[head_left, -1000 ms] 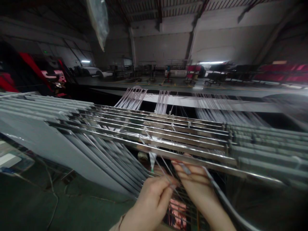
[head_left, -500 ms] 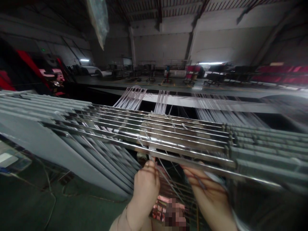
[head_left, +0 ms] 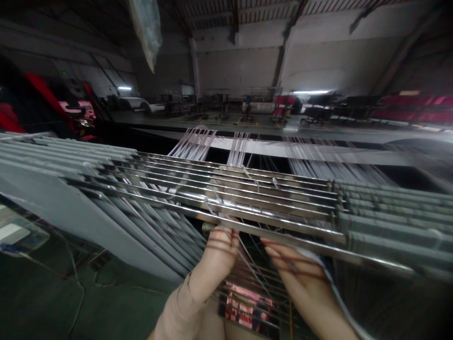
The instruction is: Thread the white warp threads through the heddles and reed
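Head view: left hand (head_left: 218,248), curled closed, grip unclear in the dim view; right hand (head_left: 295,269), fingers open, just right of it; thin steel wires (head_left: 244,255) between both hands; long polished steel bar (head_left: 283,235) just beyond the fingertips; white warp threads (head_left: 193,145) farther ahead.

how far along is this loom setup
Looks done: white warp yarn runs in bunches behind the steel frame bars. In hand: the left hand and right hand are among thin heddle wires. Left: probably the grey heddle banks, though progress is hard to judge.

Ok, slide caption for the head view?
Left hand and right hand reach up to polished steel bars of a loom, white threads stretching beyond.
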The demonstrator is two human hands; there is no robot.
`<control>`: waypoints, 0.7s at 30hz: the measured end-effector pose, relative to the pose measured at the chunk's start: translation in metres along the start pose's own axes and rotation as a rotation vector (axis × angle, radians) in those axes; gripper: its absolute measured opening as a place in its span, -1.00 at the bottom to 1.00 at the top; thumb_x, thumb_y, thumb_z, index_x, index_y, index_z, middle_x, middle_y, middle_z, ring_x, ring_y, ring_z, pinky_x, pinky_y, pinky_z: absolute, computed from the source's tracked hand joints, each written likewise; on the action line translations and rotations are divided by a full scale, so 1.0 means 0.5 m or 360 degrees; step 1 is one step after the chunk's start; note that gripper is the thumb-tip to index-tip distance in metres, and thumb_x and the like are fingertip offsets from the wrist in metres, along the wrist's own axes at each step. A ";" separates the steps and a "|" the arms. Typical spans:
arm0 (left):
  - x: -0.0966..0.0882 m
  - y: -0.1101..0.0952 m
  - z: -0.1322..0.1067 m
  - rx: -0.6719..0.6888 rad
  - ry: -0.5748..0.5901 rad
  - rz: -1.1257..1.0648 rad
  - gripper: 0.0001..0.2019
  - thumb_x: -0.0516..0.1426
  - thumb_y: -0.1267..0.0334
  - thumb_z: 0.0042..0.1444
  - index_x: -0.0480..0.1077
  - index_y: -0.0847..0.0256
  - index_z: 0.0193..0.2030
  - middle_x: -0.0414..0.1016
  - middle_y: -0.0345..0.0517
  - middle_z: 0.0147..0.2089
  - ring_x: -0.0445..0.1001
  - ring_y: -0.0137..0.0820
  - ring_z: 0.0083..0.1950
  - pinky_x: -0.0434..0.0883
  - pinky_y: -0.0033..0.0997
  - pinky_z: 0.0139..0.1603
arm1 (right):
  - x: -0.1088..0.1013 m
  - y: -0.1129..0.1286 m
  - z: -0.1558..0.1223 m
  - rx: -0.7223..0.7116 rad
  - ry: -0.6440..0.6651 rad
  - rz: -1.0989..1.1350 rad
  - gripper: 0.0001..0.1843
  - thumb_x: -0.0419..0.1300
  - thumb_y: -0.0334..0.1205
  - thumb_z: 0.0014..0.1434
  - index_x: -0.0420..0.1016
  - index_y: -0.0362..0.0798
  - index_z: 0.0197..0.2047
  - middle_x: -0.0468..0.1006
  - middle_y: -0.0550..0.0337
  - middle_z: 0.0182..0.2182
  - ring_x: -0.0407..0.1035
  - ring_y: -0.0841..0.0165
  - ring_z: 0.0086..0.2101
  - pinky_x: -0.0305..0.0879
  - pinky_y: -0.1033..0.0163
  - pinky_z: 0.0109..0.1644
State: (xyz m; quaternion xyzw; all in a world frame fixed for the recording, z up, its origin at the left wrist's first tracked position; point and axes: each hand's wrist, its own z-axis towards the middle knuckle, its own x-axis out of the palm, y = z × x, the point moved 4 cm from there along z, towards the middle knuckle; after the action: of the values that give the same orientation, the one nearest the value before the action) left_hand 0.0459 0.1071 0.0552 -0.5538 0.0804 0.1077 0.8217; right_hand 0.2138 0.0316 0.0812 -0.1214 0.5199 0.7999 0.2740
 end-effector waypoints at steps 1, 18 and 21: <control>-0.001 0.001 0.006 -0.0017 0.0023 -0.0007 -0.77 0.16 0.08 0.21 0.46 0.22 -0.26 0.55 -0.10 -0.30 0.54 -0.34 -0.25 0.50 -0.21 -0.13 | 0.001 -0.002 0.000 -0.0023 0.0006 0.0007 -0.71 0.07 -0.12 0.26 0.62 0.13 -0.12 0.65 0.22 -0.13 0.52 0.25 -0.08 0.45 0.07 0.07; -0.038 -0.020 -0.097 -0.0504 0.0270 -0.0517 -0.74 0.12 0.20 0.15 0.42 0.24 -0.06 0.48 -0.14 -0.38 0.47 -0.37 -0.34 0.42 -0.40 -0.27 | -0.054 0.029 -0.028 -0.0097 -0.0013 -0.0223 -0.82 0.17 -0.11 0.23 0.62 0.12 -0.22 0.67 0.25 -0.25 0.57 0.31 -0.20 0.50 0.35 -0.09; -0.040 -0.045 -0.128 -0.0628 0.0456 -0.0729 -0.77 0.15 0.11 0.14 0.44 0.23 -0.20 0.39 -0.25 -0.50 0.37 -0.47 -0.47 0.31 -0.53 -0.43 | -0.049 0.045 -0.046 -0.0352 0.0326 -0.0289 -0.75 0.12 -0.15 0.28 0.58 0.21 -0.05 0.65 0.30 -0.14 0.54 0.32 -0.10 0.46 0.33 0.00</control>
State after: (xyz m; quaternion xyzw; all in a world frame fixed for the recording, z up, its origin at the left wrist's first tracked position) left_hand 0.0319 0.0380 0.0565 -0.7155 0.0462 -0.1453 0.6818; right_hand 0.2192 -0.0038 0.1001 -0.2783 0.4408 0.8076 0.2758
